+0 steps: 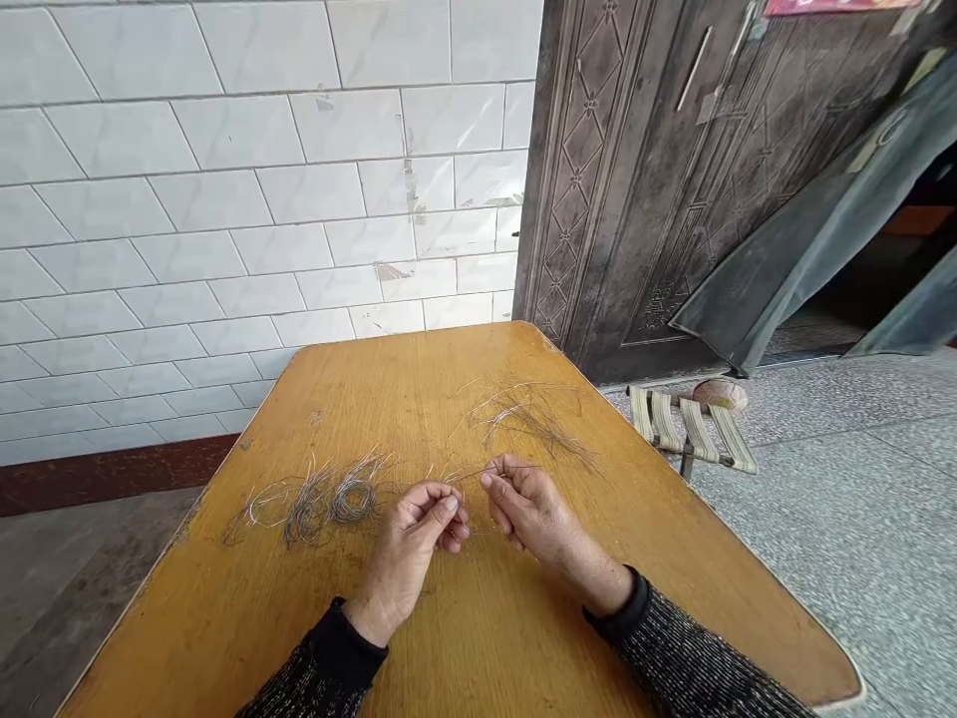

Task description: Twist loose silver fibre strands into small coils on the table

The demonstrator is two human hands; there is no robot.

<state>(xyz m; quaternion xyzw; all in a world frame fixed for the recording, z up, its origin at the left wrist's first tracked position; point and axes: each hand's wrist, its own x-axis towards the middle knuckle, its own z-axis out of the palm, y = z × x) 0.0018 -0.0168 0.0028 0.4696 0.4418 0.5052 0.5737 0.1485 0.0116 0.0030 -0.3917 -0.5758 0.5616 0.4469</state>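
Note:
Over the middle of the table, my left hand [419,534] pinches a thin wire between thumb and forefinger. My right hand [532,509], just to its right, pinches thin wire [473,475] too, and a short stretch of it spans the gap between the hands. Whether it is one wire or more I cannot tell. Left of my left hand lie several loose coils of thin wire [353,499], grey and silvery. Beyond my right hand, a spread of loose, nearly straight wires [530,419] lies on the wood.
The yellow-brown wooden table [374,389] has rounded corners and meets a white tiled wall [224,179] at the back. A dark carved door [598,199] stands to the right, with a grey-green curtain [807,239] beside it. A small stool with striped webbing [699,429] sits near the table's right edge.

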